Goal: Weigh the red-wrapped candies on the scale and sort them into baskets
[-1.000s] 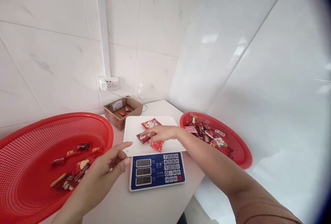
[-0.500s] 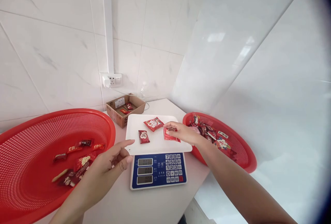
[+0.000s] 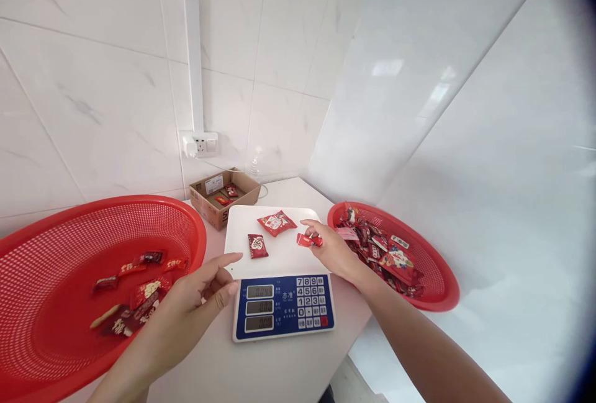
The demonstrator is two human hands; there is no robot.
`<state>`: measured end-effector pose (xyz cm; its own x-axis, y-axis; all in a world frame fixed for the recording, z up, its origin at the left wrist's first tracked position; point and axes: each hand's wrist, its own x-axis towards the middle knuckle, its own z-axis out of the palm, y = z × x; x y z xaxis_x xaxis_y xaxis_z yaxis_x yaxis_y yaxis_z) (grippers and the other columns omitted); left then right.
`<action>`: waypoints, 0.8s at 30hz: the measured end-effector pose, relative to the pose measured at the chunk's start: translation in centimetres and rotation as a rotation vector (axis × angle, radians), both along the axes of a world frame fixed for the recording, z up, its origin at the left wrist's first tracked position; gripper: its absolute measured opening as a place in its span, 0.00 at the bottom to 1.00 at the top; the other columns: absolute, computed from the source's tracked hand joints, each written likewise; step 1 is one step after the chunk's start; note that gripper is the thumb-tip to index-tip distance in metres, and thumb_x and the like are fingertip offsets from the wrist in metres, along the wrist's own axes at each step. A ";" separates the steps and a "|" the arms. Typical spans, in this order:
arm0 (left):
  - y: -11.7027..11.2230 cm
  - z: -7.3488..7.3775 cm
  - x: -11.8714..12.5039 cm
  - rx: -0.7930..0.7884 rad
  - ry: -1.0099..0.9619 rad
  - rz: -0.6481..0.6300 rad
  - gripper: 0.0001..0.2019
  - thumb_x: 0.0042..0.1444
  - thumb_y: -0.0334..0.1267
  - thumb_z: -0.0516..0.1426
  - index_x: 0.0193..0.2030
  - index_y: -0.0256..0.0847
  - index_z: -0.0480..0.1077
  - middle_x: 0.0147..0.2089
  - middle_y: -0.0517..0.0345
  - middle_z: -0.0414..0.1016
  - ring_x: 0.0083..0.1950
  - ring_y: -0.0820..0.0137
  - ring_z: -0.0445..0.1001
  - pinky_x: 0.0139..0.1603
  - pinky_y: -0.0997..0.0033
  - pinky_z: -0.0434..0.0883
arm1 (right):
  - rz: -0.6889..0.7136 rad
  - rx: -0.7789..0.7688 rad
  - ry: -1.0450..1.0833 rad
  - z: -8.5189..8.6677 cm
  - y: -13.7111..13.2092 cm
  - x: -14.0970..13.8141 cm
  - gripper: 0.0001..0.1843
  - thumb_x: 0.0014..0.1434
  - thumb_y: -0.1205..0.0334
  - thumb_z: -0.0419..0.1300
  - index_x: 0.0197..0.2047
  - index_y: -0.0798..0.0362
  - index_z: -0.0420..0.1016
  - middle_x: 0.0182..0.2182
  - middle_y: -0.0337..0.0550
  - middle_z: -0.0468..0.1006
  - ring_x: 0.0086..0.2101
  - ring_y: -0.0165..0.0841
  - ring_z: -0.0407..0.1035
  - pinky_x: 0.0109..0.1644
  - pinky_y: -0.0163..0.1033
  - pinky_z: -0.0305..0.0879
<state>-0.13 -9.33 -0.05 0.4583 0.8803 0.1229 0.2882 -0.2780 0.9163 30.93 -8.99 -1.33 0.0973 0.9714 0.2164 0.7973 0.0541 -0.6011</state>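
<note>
My right hand (image 3: 333, 251) is at the right side of the white weighing tray (image 3: 284, 260), with its fingers closed around a small red snack packet (image 3: 305, 240). To the left of that hand, a larger red snack packet (image 3: 277, 223) and a dark red snack packet (image 3: 257, 246) lie apart on the tray. My left hand (image 3: 195, 294) holds nothing. Its index finger is stretched toward the tray's left edge, its thumb is apart, and the other fingers are curled. Below the tray is the blue panel of the digital scale (image 3: 285, 307), with three displays and a keypad.
On the left, a large red basket (image 3: 186, 223) contains several snack packets. A second red basket (image 3: 444, 285), fuller, is at the right. Behind the scale, a cardboard box (image 3: 205, 207) holds small packets, near a clear bottle (image 3: 255, 166) and a wall socket (image 3: 205, 144).
My right hand has shifted slightly right and its grip has turned, so less of a red packet shows. The top display's faint reading has changed. My left hand is nearly still.
</note>
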 end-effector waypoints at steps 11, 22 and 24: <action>-2.2 -0.7 4.3 -0.239 -0.170 -0.310 0.23 0.55 0.47 0.57 0.58 0.51 0.66 0.54 0.56 0.75 0.54 0.61 0.72 0.55 0.62 0.69 | 0.579 0.298 0.146 1.4 -7.3 -9.9 0.14 0.59 0.63 0.56 0.49 0.48 0.67 0.44 0.47 0.75 0.43 0.34 0.70 0.46 0.40 0.67; 0.7 -1.3 0.8 -0.331 -0.483 0.230 0.21 0.40 0.52 0.67 0.40 0.46 0.74 0.36 0.60 0.79 0.36 0.64 0.77 0.29 0.72 0.78 | -0.291 -0.378 -0.164 1.6 -3.0 8.5 0.15 0.60 0.67 0.48 0.46 0.53 0.72 0.45 0.49 0.77 0.48 0.40 0.70 0.53 0.45 0.62; 0.8 -1.4 0.7 -0.348 -0.494 0.248 0.23 0.37 0.52 0.68 0.40 0.45 0.74 0.36 0.59 0.79 0.35 0.63 0.77 0.28 0.71 0.78 | -0.280 -0.539 -0.182 0.3 -2.7 11.3 0.14 0.54 0.66 0.56 0.44 0.55 0.75 0.42 0.52 0.79 0.44 0.46 0.72 0.50 0.48 0.64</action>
